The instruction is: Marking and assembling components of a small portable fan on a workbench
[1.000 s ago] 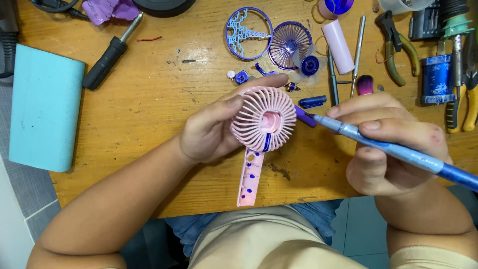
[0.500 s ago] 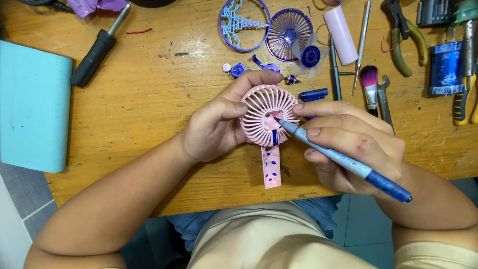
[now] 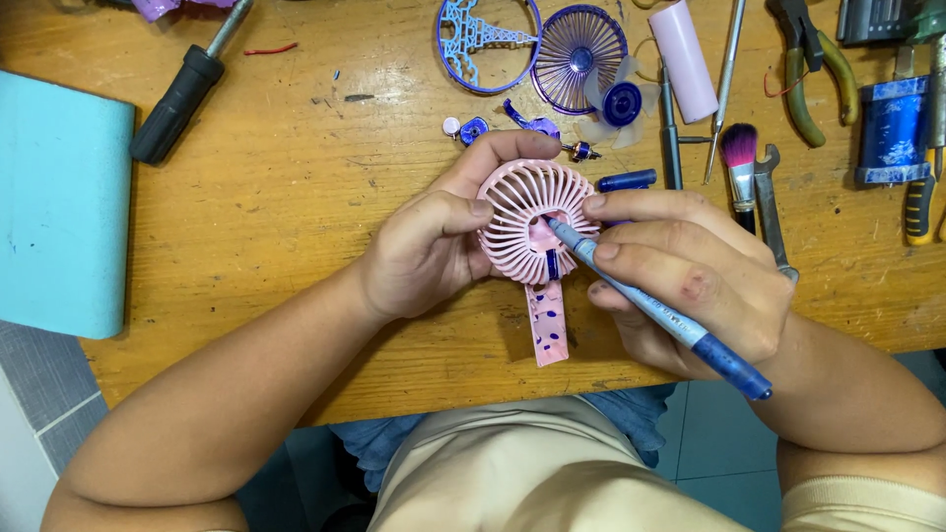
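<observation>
A person seated at a wooden desk works on a small pink handheld fan, seen from above. The left hand is clasped around the fan's round grille, thumb across its left edge and fingers curled over the top rim, holding it just above the desk near the front edge. The fan's pink handle, dotted with dark marks, points toward the person. The right hand grips a blue screwdriver like a pen, its tip set into the centre of the grille, while the forefinger rests on the grille's right rim.

Behind the fan lie the parts of a second, purple fan: 2 round grilles, one patterned and one ribbed, and a pale propeller with a blue hub. A pink cylinder, a small brush with a pink tip, a spanner and green-handled pliers sit at the right. A black-handled screwdriver lies at the left, beside a pale blue box on the desk's left end.
</observation>
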